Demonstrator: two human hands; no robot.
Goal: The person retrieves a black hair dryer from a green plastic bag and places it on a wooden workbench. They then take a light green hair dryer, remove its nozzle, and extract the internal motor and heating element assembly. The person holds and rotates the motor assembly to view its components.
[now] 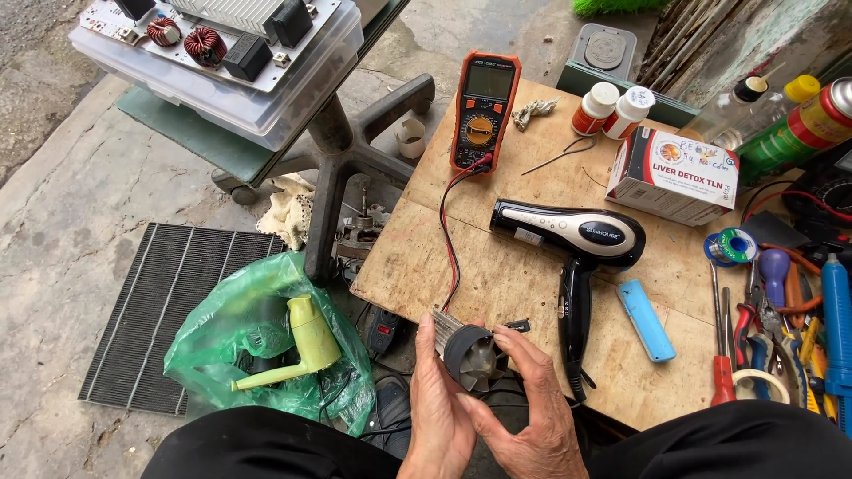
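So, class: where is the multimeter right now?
In the head view the orange-and-black multimeter lies at the far left corner of the wooden board, beyond the black hair dryer; its leads run toward the hands.

White-and-red carton [673, 175] beside two white-capped bottles [611, 108]; orange multimeter's grey screen [489, 82].

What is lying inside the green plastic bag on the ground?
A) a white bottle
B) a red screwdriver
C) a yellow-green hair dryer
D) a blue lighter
C: a yellow-green hair dryer lies in the green plastic bag, left of the hands holding the small fan part.
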